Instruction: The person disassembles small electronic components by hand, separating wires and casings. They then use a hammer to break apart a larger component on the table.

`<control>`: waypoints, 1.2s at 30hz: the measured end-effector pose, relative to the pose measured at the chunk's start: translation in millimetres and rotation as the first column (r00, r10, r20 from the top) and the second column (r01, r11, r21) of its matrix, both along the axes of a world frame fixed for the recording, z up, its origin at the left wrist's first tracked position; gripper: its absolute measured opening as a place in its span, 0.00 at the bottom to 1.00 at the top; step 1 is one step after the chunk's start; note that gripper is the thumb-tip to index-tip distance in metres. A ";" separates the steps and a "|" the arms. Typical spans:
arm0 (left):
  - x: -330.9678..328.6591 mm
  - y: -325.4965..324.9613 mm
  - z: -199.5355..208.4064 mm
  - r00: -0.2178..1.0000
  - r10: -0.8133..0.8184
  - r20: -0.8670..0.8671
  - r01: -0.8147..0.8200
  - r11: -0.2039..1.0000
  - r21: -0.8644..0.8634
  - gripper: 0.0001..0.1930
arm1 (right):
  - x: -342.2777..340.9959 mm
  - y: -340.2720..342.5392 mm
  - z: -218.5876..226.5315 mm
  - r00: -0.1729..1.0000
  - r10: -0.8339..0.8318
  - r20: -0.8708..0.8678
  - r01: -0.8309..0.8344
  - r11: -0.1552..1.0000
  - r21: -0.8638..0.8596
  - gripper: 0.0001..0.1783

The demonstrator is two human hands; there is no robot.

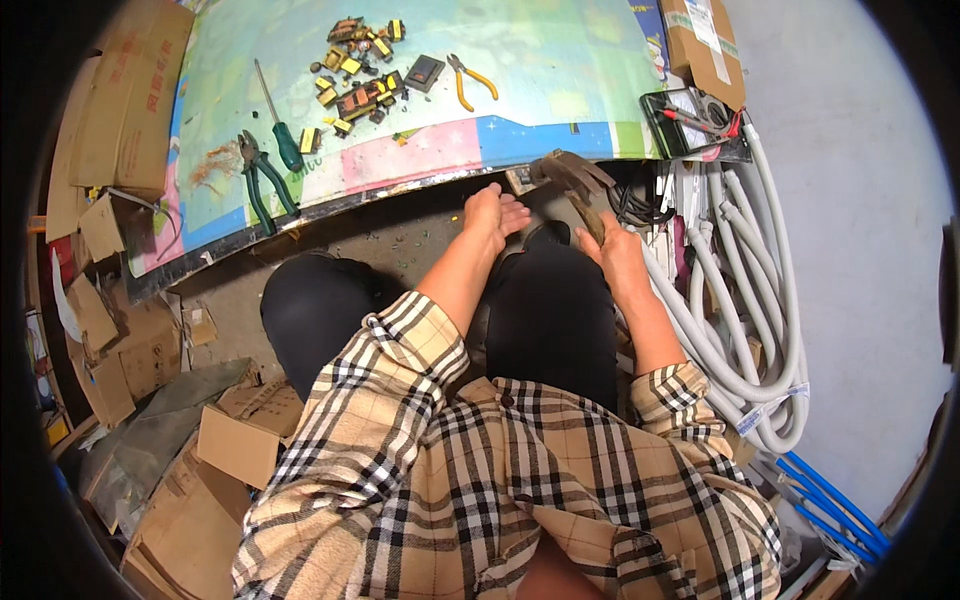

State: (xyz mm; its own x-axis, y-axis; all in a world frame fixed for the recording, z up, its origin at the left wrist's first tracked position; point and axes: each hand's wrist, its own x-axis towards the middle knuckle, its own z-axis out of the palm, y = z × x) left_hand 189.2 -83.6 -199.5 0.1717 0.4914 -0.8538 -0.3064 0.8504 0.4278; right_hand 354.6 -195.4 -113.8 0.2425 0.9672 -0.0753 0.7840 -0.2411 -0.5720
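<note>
My right hand (622,258) is closed round the wooden handle of a claw hammer (575,172), whose metal head is level with the table's front edge. To the left of it, my left hand (497,217) is held low in front of that edge, fingers stretched out and apart from the hammer. Nothing shows in the left palm. A small wooden piece (520,181) pokes out beneath the table edge, just beyond the left fingertips; most of it is hidden.
The covered table (560,90) carries yellow-and-dark electrical parts (368,97), green-handled pliers (262,180), a green-handled screwdriver (286,145), yellow-handled cutters (470,82) and a meter with leads (690,118). Grey conduit coils (770,300) hang at right; cardboard boxes (240,445) lie at left.
</note>
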 end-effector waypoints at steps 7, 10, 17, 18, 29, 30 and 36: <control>18.3 23.2 4.3 0.956 0.012 0.294 0.008 0.998 -0.070 0.21 | 0.0 4.3 -2.5 0.999 0.037 -0.012 -0.038 0.999 -0.024 0.15; 19.5 30.1 -5.9 0.968 0.014 0.252 0.007 0.997 -0.079 0.18 | 1.1 7.6 -7.4 0.993 0.097 0.064 -0.089 0.990 -0.112 0.15; 15.0 33.1 0.9 0.959 -0.026 0.283 0.037 0.999 -0.036 0.16 | 3.6 4.4 -0.3 1.000 -0.019 -0.013 0.018 0.998 -0.054 0.15; 14.3 33.7 1.5 0.955 -0.039 0.293 0.051 0.998 -0.033 0.16 | 1.4 5.8 5.4 1.000 -0.022 -0.013 0.022 0.999 -0.045 0.15; 15.5 34.2 -5.0 0.938 0.022 0.346 -0.007 0.999 -0.045 0.14 | -1.1 4.8 0.6 0.991 0.130 0.015 -0.126 0.980 -0.155 0.15; 15.0 30.3 -2.0 0.947 0.039 0.320 -0.020 0.998 -0.064 0.14 | 0.5 4.3 0.1 0.996 0.092 -0.005 -0.091 0.985 -0.143 0.15; 10.9 31.8 1.3 0.957 0.026 0.290 -0.009 0.998 -0.062 0.13 | 2.6 6.6 9.9 0.997 -0.015 -0.075 0.011 0.998 -0.061 0.15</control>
State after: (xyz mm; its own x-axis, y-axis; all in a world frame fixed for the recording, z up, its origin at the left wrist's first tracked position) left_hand 200.1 -51.8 -198.2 0.4085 0.4461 -0.7963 -0.4248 0.8651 0.2668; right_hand 357.2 -188.8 -104.0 0.2463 0.9572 -0.1523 0.7357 -0.2869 -0.6136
